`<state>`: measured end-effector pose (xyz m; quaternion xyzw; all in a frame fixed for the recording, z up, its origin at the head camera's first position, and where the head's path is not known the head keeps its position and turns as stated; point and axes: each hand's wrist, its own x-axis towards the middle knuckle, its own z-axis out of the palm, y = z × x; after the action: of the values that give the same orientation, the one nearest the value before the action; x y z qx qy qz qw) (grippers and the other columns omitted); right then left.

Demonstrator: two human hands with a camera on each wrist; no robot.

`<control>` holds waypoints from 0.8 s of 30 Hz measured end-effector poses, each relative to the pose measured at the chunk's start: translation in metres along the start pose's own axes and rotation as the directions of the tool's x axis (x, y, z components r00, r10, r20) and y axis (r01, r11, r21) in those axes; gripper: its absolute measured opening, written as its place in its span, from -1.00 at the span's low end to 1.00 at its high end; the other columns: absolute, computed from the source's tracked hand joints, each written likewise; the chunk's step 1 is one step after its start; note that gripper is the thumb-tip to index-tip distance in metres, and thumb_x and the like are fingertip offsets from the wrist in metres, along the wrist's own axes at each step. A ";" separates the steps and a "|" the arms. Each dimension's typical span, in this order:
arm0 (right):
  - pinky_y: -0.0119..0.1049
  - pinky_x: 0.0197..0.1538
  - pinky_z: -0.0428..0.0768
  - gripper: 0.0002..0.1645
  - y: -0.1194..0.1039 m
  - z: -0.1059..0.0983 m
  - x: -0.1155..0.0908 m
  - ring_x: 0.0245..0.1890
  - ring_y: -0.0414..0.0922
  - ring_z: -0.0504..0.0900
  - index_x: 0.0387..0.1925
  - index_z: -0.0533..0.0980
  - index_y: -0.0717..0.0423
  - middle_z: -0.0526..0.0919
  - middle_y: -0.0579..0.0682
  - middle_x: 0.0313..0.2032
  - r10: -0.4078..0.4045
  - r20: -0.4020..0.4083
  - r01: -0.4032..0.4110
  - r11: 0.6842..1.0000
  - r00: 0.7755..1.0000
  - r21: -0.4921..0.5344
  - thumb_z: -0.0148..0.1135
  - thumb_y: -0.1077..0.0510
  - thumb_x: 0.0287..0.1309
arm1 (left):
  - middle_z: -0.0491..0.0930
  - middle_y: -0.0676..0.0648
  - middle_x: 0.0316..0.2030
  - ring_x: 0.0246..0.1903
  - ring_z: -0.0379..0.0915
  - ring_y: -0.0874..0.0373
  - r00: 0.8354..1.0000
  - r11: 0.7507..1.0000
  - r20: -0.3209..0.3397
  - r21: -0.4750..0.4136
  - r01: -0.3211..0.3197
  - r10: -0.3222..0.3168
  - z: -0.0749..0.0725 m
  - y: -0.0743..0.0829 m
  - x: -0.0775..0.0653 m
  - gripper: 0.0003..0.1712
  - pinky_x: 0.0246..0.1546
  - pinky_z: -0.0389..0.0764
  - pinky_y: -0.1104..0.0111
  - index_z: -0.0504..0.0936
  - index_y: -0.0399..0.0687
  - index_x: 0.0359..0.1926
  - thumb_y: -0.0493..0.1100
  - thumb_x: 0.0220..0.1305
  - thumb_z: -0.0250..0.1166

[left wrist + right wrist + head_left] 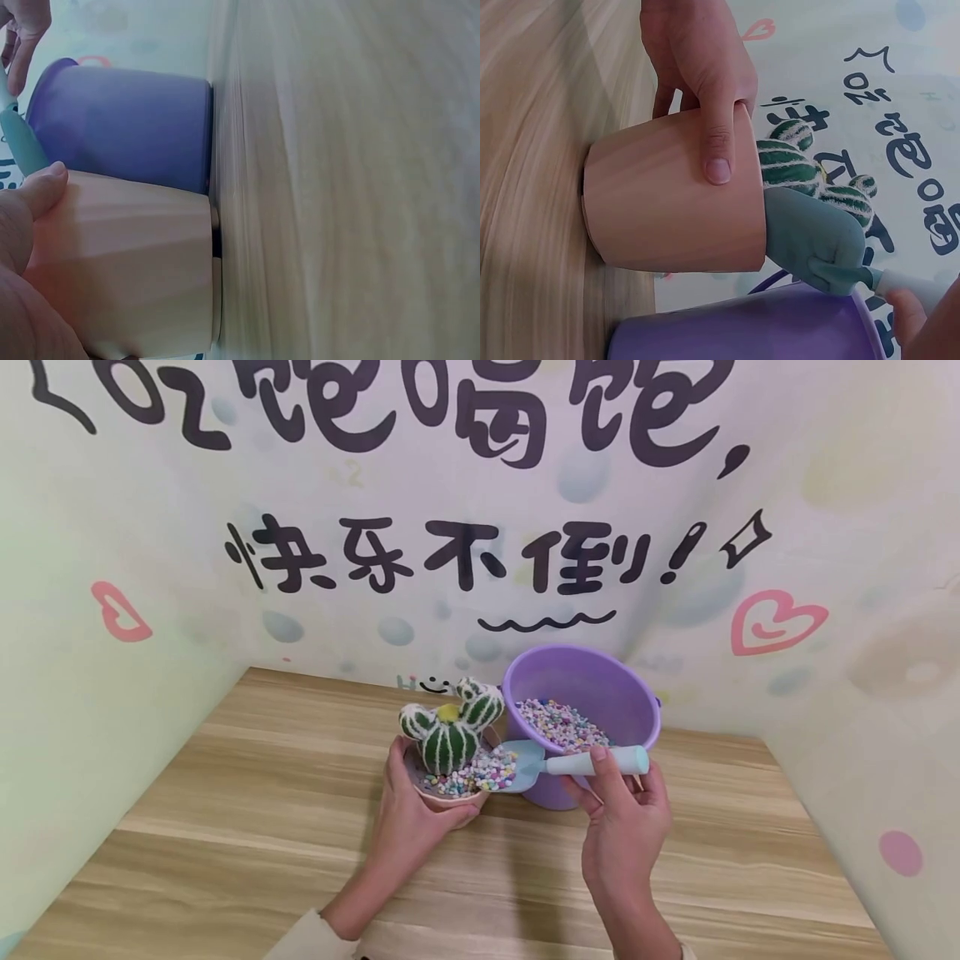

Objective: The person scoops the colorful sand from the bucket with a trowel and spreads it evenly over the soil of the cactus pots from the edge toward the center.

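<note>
My left hand (416,827) grips a pink flowerpot (675,199) near its rim, thumb along the front and fingers round the left side. In the pot stands a green cactus (448,747) with white stripes and a yellow top. Small multicoloured pebbles (457,781) lie about its base. With my right hand (626,827) I hold a light blue trowel (528,762) by its pale handle, its blade over the pot's right rim. More pebbles lie on the blade, running into those in the pot. The cactus's base is partly hidden by them.
A purple bucket (555,797) stands just right of the flowerpot, part filled with the same pebbles (562,724). Both stand on a wood-grain table (285,777). Behind the table rises a printed backdrop (420,602), with side walls at left and right.
</note>
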<state>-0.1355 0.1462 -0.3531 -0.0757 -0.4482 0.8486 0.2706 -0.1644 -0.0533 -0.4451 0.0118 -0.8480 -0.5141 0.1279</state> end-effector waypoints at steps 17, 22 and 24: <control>-0.03 -0.29 0.69 -0.71 -0.001 0.001 0.001 -0.39 -0.06 0.75 -0.14 0.50 0.29 0.64 0.08 -0.33 0.002 0.018 -0.001 1.000 1.000 -0.021 0.36 0.32 0.11 | 0.12 -0.19 0.44 0.38 0.12 -0.16 0.994 0.996 0.090 0.051 -0.067 0.062 -0.016 -0.009 0.012 0.57 0.32 0.24 -0.10 -0.15 0.03 0.52 0.18 -0.43 0.69; 0.00 -0.28 0.68 -0.71 -0.002 0.002 0.002 -0.38 -0.06 0.75 -0.16 0.50 0.30 0.62 0.08 -0.36 0.008 0.012 -0.008 0.999 1.000 -0.034 0.38 0.32 0.09 | 0.12 -0.16 0.44 0.41 0.08 -0.12 0.987 0.996 0.137 0.032 -0.087 0.082 -0.022 -0.011 0.016 0.55 0.36 0.19 -0.06 -0.13 0.02 0.51 0.17 -0.41 0.69; 0.00 -0.29 0.68 -0.70 -0.002 0.002 0.002 -0.38 -0.07 0.75 -0.15 0.49 0.31 0.61 0.07 -0.36 0.007 0.012 -0.006 0.999 1.000 -0.041 0.38 0.32 0.09 | 0.11 -0.17 0.44 0.41 0.06 -0.12 0.984 0.995 0.154 0.023 -0.092 0.088 -0.024 -0.013 0.019 0.55 0.38 0.17 -0.04 -0.13 0.01 0.51 0.17 -0.41 0.68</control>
<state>-0.1374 0.1467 -0.3495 -0.0775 -0.4667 0.8407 0.2635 -0.1781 -0.0832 -0.4415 -0.0640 -0.8628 -0.4942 0.0854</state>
